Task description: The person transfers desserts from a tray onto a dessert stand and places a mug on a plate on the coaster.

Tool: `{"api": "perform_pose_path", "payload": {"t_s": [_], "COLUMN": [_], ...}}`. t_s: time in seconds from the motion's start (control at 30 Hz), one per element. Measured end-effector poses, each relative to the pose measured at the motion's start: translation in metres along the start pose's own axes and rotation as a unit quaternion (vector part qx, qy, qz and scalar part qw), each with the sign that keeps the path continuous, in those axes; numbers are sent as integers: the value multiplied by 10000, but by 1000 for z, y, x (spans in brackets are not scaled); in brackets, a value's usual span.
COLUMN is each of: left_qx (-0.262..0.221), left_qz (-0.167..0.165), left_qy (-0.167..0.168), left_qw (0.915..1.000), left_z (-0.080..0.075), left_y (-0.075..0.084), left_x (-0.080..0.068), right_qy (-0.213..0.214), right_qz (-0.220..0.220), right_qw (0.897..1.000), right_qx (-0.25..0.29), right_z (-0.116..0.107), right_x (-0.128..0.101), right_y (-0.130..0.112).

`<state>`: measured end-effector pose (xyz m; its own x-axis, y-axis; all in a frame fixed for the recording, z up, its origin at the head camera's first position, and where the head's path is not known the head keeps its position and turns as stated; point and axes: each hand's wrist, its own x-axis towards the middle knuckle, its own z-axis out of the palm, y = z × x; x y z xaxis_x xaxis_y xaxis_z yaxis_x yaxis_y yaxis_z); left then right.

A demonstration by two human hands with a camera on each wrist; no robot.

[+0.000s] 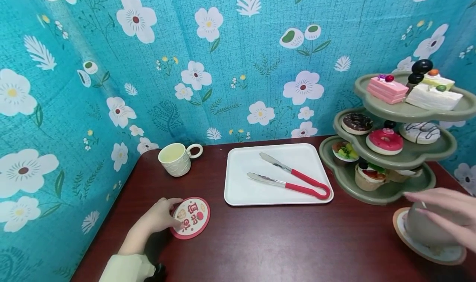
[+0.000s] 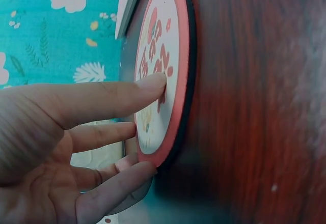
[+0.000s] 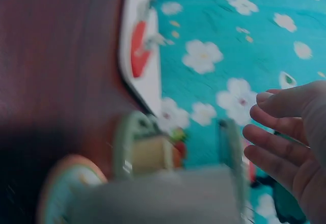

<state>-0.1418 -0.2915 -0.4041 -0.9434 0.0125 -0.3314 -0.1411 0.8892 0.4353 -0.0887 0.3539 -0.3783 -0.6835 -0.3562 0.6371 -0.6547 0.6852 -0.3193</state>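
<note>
My left hand [image 1: 159, 216] pinches the near-left side of a round coaster [image 1: 200, 216] with a red rim and red lettering. In the left wrist view its thumb [image 2: 150, 85] lies on the printed face, while the other fingers curl at the edge. At the right, my right hand [image 1: 455, 201] is over a grey cup [image 1: 425, 230], which stands on a second round coaster [image 1: 451, 257] with an orange-brown rim. The right wrist view, blurred, shows the right fingers [image 3: 277, 142] loosely bent with nothing between them, apart from the cup.
A pale mug [image 1: 176, 162] stands at the back left. Red-handled tongs [image 1: 301, 187] lie on a white tray [image 1: 238, 195] at the back middle. A green three-tier stand [image 1: 405, 162] with cakes, donuts and cupcakes rises at the back right. Floral cloth [image 1: 223, 67] hangs behind.
</note>
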Motion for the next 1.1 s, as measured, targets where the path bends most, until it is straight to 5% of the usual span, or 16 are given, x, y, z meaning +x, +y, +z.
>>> {"api": "perform_pose_path", "payload": {"t_s": [0.17, 0.37, 0.5, 0.63, 0.87, 1.1], "left_qx": [-37, -64, -114, -102, -304, -306], "left_qz": [52, 204, 212, 273, 803, 1299], "left_qy": [-26, -145, -173, -182, -212, -617], "left_qw": [10000, 9997, 9996, 9994, 9961, 9891], "left_z": [6, 14, 19, 24, 35, 38], "left_y": [7, 18, 25, 32, 42, 52], "left_x": [-2, -5, -8, -11, -18, -24], "right_qy": [-517, -1864, -1576, -1387, -1952, -2243], "right_qz": [-172, 775, 21, -788, -1073, -1343], "right_qw": [9981, 9786, 9875, 9856, 9680, 9529], "right_qx": [-285, -405, 61, 562, 1154, 1539], "right_z": [22, 42, 59, 78, 108, 133], "right_x": [7, 13, 18, 22, 31, 39], "right_y": [-12, -24, -28, -31, -41, -53]}}
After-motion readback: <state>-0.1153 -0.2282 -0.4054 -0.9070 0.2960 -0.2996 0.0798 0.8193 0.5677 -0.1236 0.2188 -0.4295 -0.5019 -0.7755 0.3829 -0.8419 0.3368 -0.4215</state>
